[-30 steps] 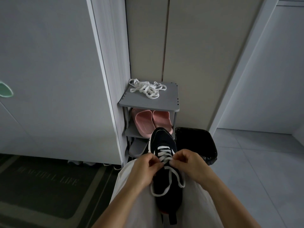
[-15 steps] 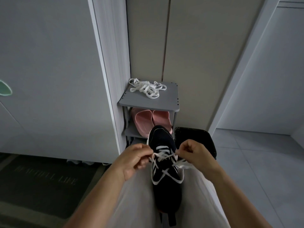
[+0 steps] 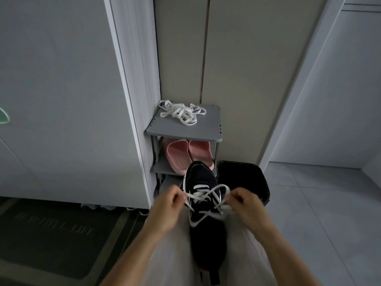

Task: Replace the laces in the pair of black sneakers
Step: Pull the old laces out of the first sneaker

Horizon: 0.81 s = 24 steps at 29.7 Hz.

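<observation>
Pinches strands of the white lace (image 3: 203, 196), left hand (image 3: 168, 205) at the black sneaker's (image 3: 206, 240) left, right hand (image 3: 245, 203) at its right. Has the sneaker lengthwise on the lap, lower centre of the frame, toe towards the grey rack (image 3: 206, 129).

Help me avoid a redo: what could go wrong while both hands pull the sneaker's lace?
1. The left hand and right hand pinch only the lace, so a hard pull could tip the sneaker off the lap toward the open bin.
2. The loose laces on the shelf look the same white, so old and new could get mixed.
</observation>
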### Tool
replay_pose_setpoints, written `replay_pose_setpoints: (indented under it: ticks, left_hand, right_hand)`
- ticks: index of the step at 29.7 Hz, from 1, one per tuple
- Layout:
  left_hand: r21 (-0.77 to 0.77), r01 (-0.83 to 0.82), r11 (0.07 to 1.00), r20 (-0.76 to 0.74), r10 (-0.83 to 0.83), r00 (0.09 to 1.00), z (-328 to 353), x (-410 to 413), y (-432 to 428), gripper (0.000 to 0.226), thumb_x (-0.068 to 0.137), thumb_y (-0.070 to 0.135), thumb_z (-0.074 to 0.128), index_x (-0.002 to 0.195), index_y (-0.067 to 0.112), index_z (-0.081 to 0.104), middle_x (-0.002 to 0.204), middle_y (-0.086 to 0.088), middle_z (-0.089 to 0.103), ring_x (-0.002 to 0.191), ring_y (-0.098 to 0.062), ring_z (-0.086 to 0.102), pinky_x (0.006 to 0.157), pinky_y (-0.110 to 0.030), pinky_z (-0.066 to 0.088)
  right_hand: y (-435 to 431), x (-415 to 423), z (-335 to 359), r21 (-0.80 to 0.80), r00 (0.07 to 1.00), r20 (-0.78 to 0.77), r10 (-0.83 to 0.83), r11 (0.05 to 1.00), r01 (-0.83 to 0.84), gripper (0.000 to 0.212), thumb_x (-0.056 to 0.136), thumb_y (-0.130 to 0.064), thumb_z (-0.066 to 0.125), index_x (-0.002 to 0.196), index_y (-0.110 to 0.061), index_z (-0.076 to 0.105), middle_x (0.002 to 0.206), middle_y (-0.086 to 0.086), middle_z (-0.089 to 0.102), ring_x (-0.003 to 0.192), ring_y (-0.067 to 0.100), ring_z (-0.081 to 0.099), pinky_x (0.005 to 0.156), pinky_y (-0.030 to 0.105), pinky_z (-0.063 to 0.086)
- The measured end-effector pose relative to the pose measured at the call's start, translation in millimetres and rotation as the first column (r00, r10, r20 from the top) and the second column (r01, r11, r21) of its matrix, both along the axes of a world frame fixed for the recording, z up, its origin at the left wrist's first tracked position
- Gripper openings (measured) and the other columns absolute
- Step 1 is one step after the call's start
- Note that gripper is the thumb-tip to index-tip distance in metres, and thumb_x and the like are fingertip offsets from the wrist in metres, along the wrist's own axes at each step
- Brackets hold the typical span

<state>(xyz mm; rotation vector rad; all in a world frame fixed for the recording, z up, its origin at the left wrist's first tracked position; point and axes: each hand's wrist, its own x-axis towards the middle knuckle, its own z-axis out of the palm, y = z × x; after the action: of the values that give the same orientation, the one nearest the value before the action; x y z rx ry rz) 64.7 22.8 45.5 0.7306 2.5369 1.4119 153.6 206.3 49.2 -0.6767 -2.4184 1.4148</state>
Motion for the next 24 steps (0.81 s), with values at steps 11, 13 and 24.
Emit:
replay_pose_setpoints:
  ticks: [11, 13, 24]
  left_hand:
    - [-0.208, 0.063, 0.976, 0.121, -0.038, 0.992, -6, 12, 0, 0.039, 0.089, 0.05, 0.047, 0.073, 0.016, 0.055, 0.062, 0.005, 0.056, 0.059, -0.007, 0.051, 0.063, -0.027, 0.04]
    - [-0.228, 0.041, 0.973, 0.012, -0.039, 0.999, -8, 15, 5, 0.034, 0.092, 0.048, 0.046, 0.069, 0.023, 0.049, 0.055, 0.009, 0.049, 0.053, -0.003, 0.047, 0.056, -0.023, 0.037]
    - [0.106, -0.209, 0.972, -0.026, 0.213, 0.977, 29, -31, -13, 0.025, 0.094, 0.021, 0.05, 0.069, 0.017, 0.048, 0.065, -0.002, 0.053, 0.06, -0.015, 0.048, 0.06, -0.028, 0.038]
  right_hand:
    - [5, 9, -1, -0.059, 0.989, 0.108, 0.101, 0.994, -0.095, 0.016, 0.082, -0.029, 0.068, 0.071, -0.019, 0.066, 0.056, -0.011, 0.059, 0.054, -0.001, 0.05, 0.056, 0.014, 0.038]
    - [-1, 4, -3, -0.042, 0.991, 0.1, 0.093, 0.995, -0.09, 0.017, 0.082, -0.027, 0.069, 0.069, -0.015, 0.067, 0.06, -0.006, 0.062, 0.057, 0.001, 0.053, 0.059, 0.018, 0.041]
    - [38, 6, 4, -0.375, 0.943, -0.159, -0.293, 0.901, 0.216, 0.023, 0.092, -0.012, 0.054, 0.071, -0.006, 0.059, 0.057, 0.001, 0.05, 0.052, 0.013, 0.041, 0.047, 0.018, 0.036]
